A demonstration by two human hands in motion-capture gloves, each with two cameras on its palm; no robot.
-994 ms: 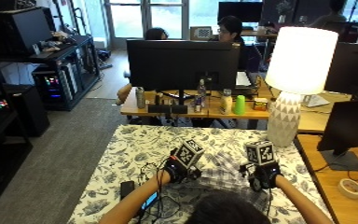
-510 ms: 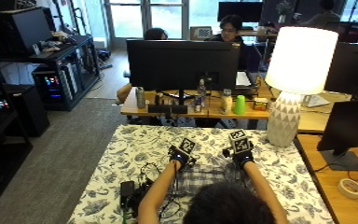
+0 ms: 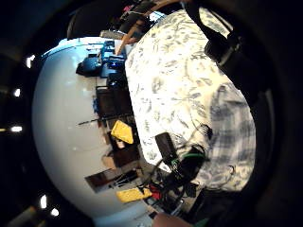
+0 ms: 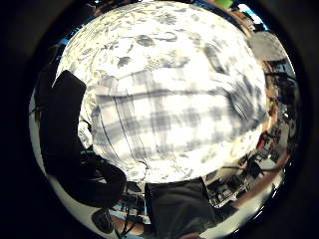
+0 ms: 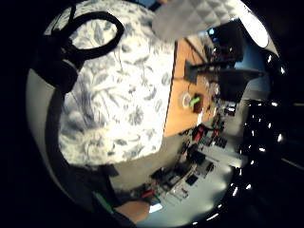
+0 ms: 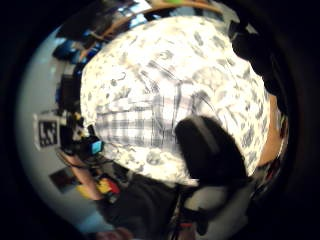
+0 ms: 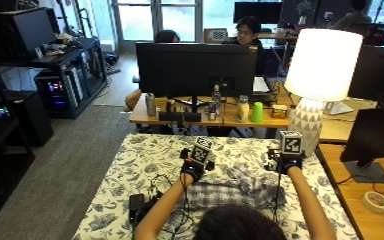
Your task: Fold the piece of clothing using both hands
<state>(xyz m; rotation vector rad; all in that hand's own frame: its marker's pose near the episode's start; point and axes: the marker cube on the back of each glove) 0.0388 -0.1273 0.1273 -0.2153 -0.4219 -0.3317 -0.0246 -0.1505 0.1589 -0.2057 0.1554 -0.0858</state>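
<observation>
**Q:** Where does the shirt sit, and why there?

**A:** The checked shirt (image 7: 235, 186) lies rumpled on the flowered tablecloth (image 7: 145, 160), straight in front of me and nearer the table's right half. That puts it between my forearms, which I judge the sensible spot for a two-handed fold, since each hand can reach its own side without crossing.

**Q:** And your hands?

**A:** My left hand (image 7: 193, 169) is at the shirt's far left edge. My right hand (image 7: 283, 163) is just past its far right corner, over bare tablecloth. They stand apart, about as wide as the shirt itself. Whether either hand is spread, curled or pinching cloth, I cannot tell. From behind only the backs of the gloves show. My left palm looks down on the whole spread of checked fabric, which suggests that hand is above the shirt, not buried in it.

**Q:** How far along is the fold?

**A:** Barely begun, by my reading. The cloth is bunched and uneven, with no clean crease or squared edge. Hands at the far side fit smoothing it out or taking up that edge to bring it toward me.

**Q:** Anything in the way?

**A:** A small black box (image 7: 137, 202) with trailing cables lies near the table's left edge, apart from the shirt. A white lamp (image 7: 318, 65) stands beyond the table's far right corner.
</observation>
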